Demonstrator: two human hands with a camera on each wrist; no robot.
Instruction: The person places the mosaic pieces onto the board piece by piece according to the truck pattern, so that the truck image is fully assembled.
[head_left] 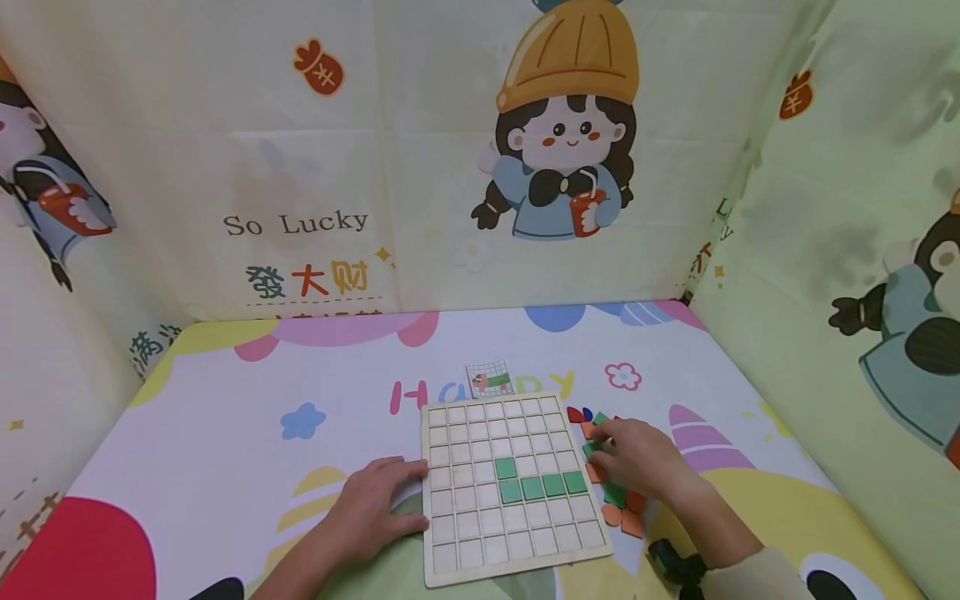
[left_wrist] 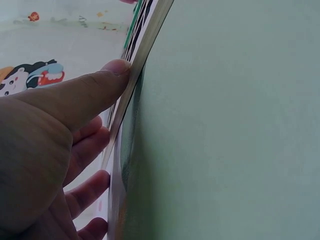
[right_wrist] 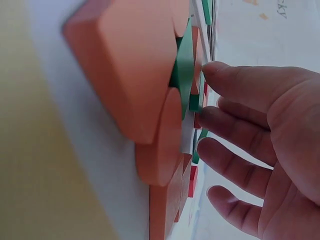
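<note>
Head view: I am resting my left hand [head_left: 371, 510] at the nine o'clock edge of a pale grid board [head_left: 491, 522], which is lying flat on the printed cloth [head_left: 217, 417] in front of me. Left wrist view is showing that thumb [left_wrist: 117, 67] pressing on the board's rim, with the fingers spreading apart from it. At the board's centre a single green tile [head_left: 506, 468] is sitting in its cell; a row of four green tiles [head_left: 553, 484] is running from the cell just below it, at six o'clock, out to the three o'clock edge.

My right hand [head_left: 645, 458] is hovering by the board's three o'clock edge, over loose pieces [head_left: 613, 495] in green, orange, red and blue. Right wrist view is showing thumb and fingers standing apart beside these; I cannot tell whether a fingertip is touching one. An orange disc [head_left: 612, 515] is lying at the pile's six o'clock end, while a red piece [head_left: 574, 414] is lying at its twelve o'clock end. Just beyond the board, at twelve o'clock, a small card [head_left: 490, 379] is showing a green-and-red pattern on a grid.
</note>
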